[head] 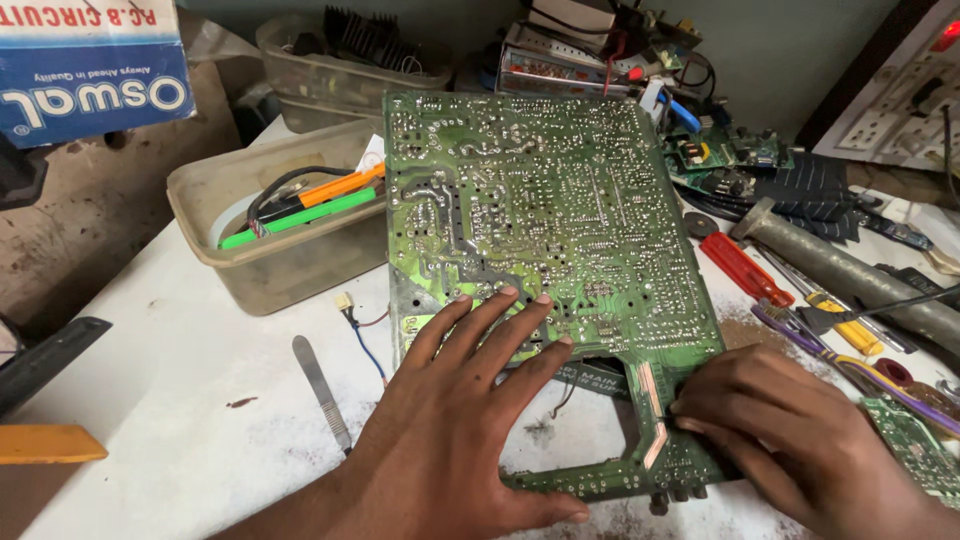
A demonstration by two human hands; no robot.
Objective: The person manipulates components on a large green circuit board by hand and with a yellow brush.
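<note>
Circuit board (545, 250) is lying solder-side up, long axis running six to twelve o'clock; left hand (450, 420) is pressing flat, fingers spread, right hand (790, 430) fingers are pinching its edge.

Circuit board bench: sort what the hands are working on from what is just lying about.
In hand:
- green circuit board, solder side up
- left hand, spread flat on the board
- right hand, fingertips at the board's right edge

Lying about:
- plastic tub of pens
- metal blade
- red-handled screwdriver
- yellow-handled tool
- small green board
</note>
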